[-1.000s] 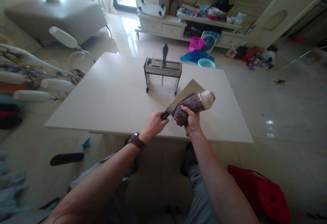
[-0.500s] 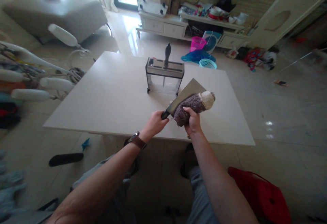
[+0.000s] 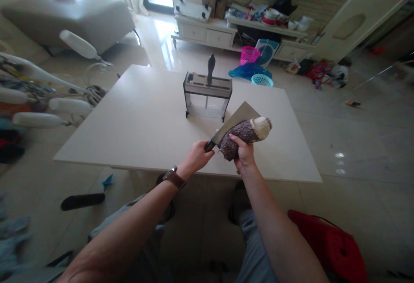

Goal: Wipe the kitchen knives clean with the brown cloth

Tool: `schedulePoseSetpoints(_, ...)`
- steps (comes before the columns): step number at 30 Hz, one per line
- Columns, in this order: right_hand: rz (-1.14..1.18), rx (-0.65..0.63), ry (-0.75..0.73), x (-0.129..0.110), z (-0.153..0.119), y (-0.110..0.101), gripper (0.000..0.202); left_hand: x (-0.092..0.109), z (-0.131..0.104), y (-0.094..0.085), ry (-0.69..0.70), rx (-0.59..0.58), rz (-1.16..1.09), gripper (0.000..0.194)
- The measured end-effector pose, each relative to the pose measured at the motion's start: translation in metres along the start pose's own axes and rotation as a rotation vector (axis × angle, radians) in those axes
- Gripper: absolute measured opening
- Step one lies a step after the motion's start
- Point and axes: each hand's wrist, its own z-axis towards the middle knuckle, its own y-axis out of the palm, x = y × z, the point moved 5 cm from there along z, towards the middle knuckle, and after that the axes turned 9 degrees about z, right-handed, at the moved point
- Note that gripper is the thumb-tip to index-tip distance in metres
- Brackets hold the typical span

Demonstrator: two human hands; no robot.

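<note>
My left hand [image 3: 198, 157] is closed around the black handle of a cleaver [image 3: 237, 118]. Its broad blade slants up to the right and lies along the far side of a taro root [image 3: 242, 135]; whether the edge touches the skin I cannot tell. Brown and shaggy over most of its length, the taro has a pale peeled end pointing right. My right hand [image 3: 244, 153] grips it from the near side, thumb on top, above the front part of the white table [image 3: 129, 119].
A knife block [image 3: 208, 87] with clear sides and one black-handled knife stands on the table behind the cleaver. Beyond the table are a pink basket [image 3: 249, 54] and a light blue basket [image 3: 261, 80]. A red bag [image 3: 326, 244] lies on the floor at right.
The hands, cleaver and taro keep almost the same pose. The whole view has shifted very slightly, with no grip changed.
</note>
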Motion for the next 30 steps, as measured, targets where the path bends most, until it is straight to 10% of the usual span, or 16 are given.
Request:
schedulePoseSetpoints(16, -0.029, -0.027, -0.141, -0.019, 0.002, -0.002, 0.05, -0.002, 0.009, -0.03, 0.02, -0.074, 0.076, 0.018)
schedulePoseSetpoints(30, 0.1, -0.091, 0.076, -0.018, 0.01, -0.006, 0.034, 0.001, 0.008, -0.006, 0.026, -0.065, 0.003, 0.015)
